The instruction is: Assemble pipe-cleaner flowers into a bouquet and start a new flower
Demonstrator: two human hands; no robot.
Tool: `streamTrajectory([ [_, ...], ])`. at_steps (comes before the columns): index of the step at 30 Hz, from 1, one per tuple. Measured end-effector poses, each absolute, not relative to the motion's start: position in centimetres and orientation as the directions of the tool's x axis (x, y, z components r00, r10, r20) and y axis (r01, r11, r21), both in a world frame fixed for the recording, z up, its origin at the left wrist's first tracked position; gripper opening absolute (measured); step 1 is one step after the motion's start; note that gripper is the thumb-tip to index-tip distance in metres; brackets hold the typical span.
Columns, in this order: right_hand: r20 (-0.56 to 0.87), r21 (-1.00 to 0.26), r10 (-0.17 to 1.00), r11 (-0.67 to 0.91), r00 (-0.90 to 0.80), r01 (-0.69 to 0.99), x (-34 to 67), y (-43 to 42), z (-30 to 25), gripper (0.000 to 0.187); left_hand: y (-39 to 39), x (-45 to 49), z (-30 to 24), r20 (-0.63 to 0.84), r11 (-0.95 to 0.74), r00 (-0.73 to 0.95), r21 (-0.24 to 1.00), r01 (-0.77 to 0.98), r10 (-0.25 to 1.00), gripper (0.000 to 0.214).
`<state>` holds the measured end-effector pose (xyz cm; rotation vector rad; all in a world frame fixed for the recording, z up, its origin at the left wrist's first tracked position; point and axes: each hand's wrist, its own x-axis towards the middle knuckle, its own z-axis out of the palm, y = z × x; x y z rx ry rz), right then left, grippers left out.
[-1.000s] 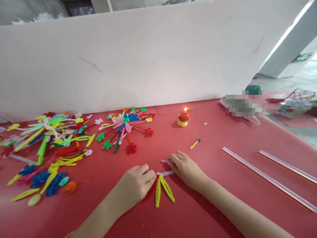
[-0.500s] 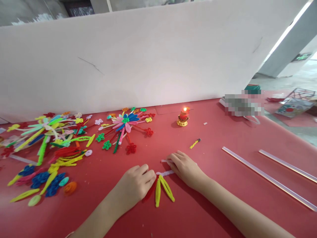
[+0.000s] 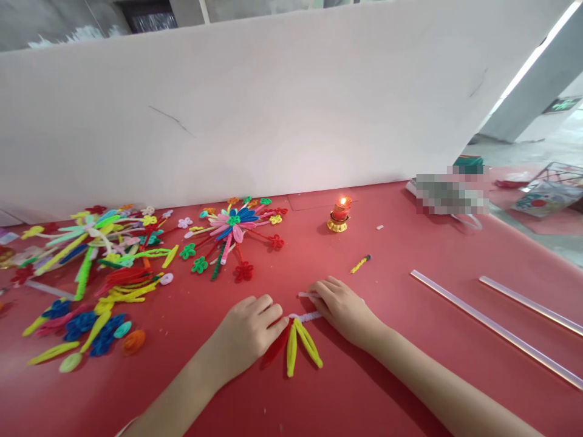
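Observation:
My left hand (image 3: 248, 331) lies palm down on the red table (image 3: 392, 364), its curled fingers pressing on red pipe-cleaner loops (image 3: 276, 351). Beside them lie yellow pipe-cleaner loops (image 3: 301, 347), joined to a white fuzzy pipe cleaner (image 3: 306, 316). My right hand (image 3: 342, 306) rests palm down with its fingers closed over the other end of that white pipe cleaner. The fingertips of both hands are hidden underneath.
A lit red candle (image 3: 339, 213) on a gold base stands behind the hands. A multicoloured pipe-cleaner flower (image 3: 234, 227) and a heap of pipe-cleaner shapes (image 3: 95, 267) lie at the left. Two clear glue sticks (image 3: 496, 328) lie at the right. A white board (image 3: 273, 103) walls the back.
Neither hand has visibly moved; the view has shifted slightly.

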<state>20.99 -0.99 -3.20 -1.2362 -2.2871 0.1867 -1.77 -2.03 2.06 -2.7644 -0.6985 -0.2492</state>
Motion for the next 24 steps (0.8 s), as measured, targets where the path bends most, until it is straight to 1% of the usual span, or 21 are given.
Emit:
streamTrajectory([
  [2, 0.386, -0.355, 0.809, 0.573, -0.442, 0.738, 21.0, -1.0, -3.3, 0.025, -1.5, -2.6, 2.7, 0.305, -0.835, 0.826, -0.145, 0.531, 0.473, 0.022],
  [4, 0.388, -0.351, 0.809, 0.573, -0.442, 0.740, 21.0, -1.0, -3.4, 0.024, -0.8, -3.8, 3.4, 0.399, -0.794, 0.741, -0.048, 0.606, 0.541, 0.027],
  [6, 0.386, -0.348, 0.814, 0.564, -0.434, 0.749, 21.1, -0.9, -3.6, 0.023, 0.1, -5.3, 4.1, 0.480, -0.680, 0.602, -0.016, 0.733, 0.638, 0.021],
  [8, 0.370, -0.343, 0.827, 0.546, -0.424, 0.764, 21.1, -0.9, -3.7, 0.022, 1.0, -6.9, 4.4, 0.430, -0.485, 0.471, -0.087, 0.870, 0.770, 0.027],
  [11, 0.333, -0.322, 0.849, 0.511, -0.410, 0.797, 21.1, -0.9, -3.7, 0.019, 2.0, -9.1, 4.6, 0.254, -0.188, 0.249, -0.241, 0.952, 0.935, 0.033],
  [13, 0.326, -0.304, 0.859, 0.490, -0.394, 0.817, 21.2, -1.0, -3.6, 0.018, 2.4, -10.6, 4.8, 0.176, -0.025, 0.079, -0.289, 0.957, 0.981, 0.033],
  [16, 0.342, -0.286, 0.864, 0.471, -0.370, 0.835, 21.2, -1.0, -3.4, 0.018, 2.7, -13.3, 5.4, 0.168, 0.159, -0.112, -0.299, 0.941, 0.979, 0.032],
  [18, 0.345, -0.286, 0.865, 0.466, -0.364, 0.837, 21.2, -1.0, -3.3, 0.018, 2.7, -15.2, 5.6, 0.163, 0.207, -0.164, -0.300, 0.931, 0.973, 0.031],
  [19, 0.341, -0.289, 0.867, 0.464, -0.363, 0.837, 21.2, -1.0, -3.3, 0.017, 2.8, -16.1, 5.6, 0.168, 0.205, -0.158, -0.317, 0.926, 0.973, 0.030],
  [21, 0.327, -0.301, 0.874, 0.457, -0.360, 0.837, 21.1, -1.0, -3.2, 0.016, 2.9, -17.5, 5.3, 0.135, 0.130, -0.090, -0.330, 0.935, 0.987, 0.029],
  [24, 0.314, -0.319, 0.879, 0.453, -0.358, 0.833, 21.1, -1.0, -3.1, 0.015, 3.2, -18.4, 4.6, 0.072, 0.143, -0.127, -0.307, 0.941, 0.989, 0.030],
])
